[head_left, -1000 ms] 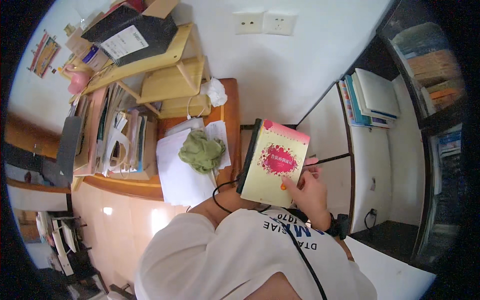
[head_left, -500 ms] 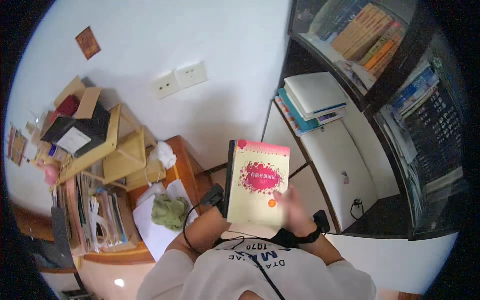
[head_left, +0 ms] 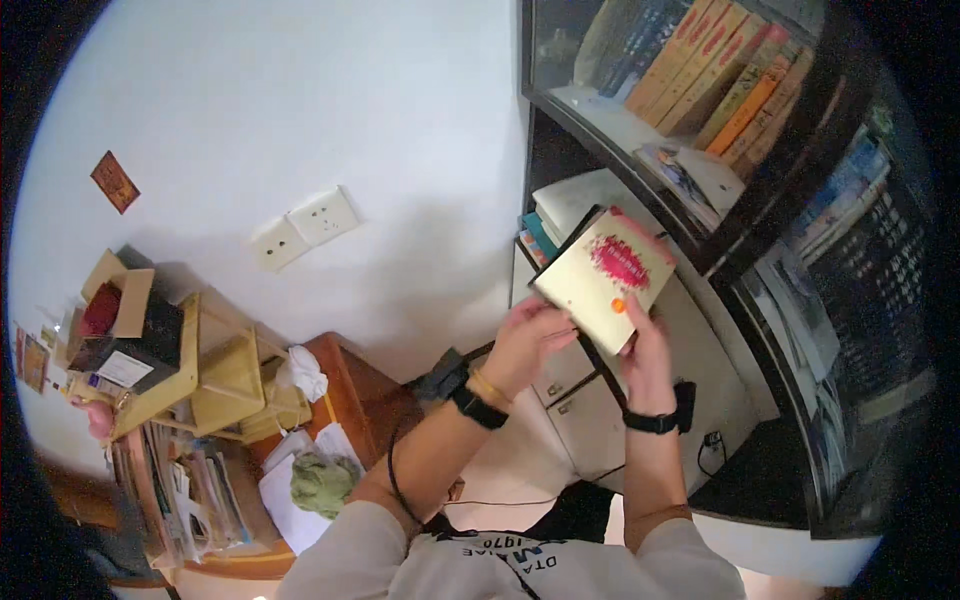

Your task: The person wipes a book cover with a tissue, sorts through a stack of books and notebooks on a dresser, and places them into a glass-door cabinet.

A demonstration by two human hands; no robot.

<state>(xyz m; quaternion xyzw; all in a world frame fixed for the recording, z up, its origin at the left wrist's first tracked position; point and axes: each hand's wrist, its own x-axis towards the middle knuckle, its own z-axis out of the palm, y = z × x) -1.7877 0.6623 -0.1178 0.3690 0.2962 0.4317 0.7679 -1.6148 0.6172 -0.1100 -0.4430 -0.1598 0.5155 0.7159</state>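
A cream book (head_left: 603, 277) with a pink-red floral patch and an orange dot on its cover tilts in front of the cabinet. Along its far left side a dark edge shows; whether that is a second book underneath I cannot tell. My right hand (head_left: 647, 358) grips the lower right edge, thumb on the cover and fingers behind. At the lower left corner, my left hand (head_left: 530, 345) has its fingers closed on the book's edge. Just behind the book, a stack of books and a pale flat item (head_left: 580, 205) lies on the cabinet ledge, partly covered.
Glass-fronted shelves (head_left: 715, 85) full of books rise at the right. White cabinet doors (head_left: 570, 400) stand below. To the left, a wooden desk (head_left: 375, 400) carries a green cloth (head_left: 322, 485), papers, a small wooden rack (head_left: 225, 385) and an open carton (head_left: 125, 320).
Both hands have carried the book forward and right, toward the stack on the ledge, and it is now turned clockwise. The left hand, hidden before, now shows at its corner. The view has shifted right.
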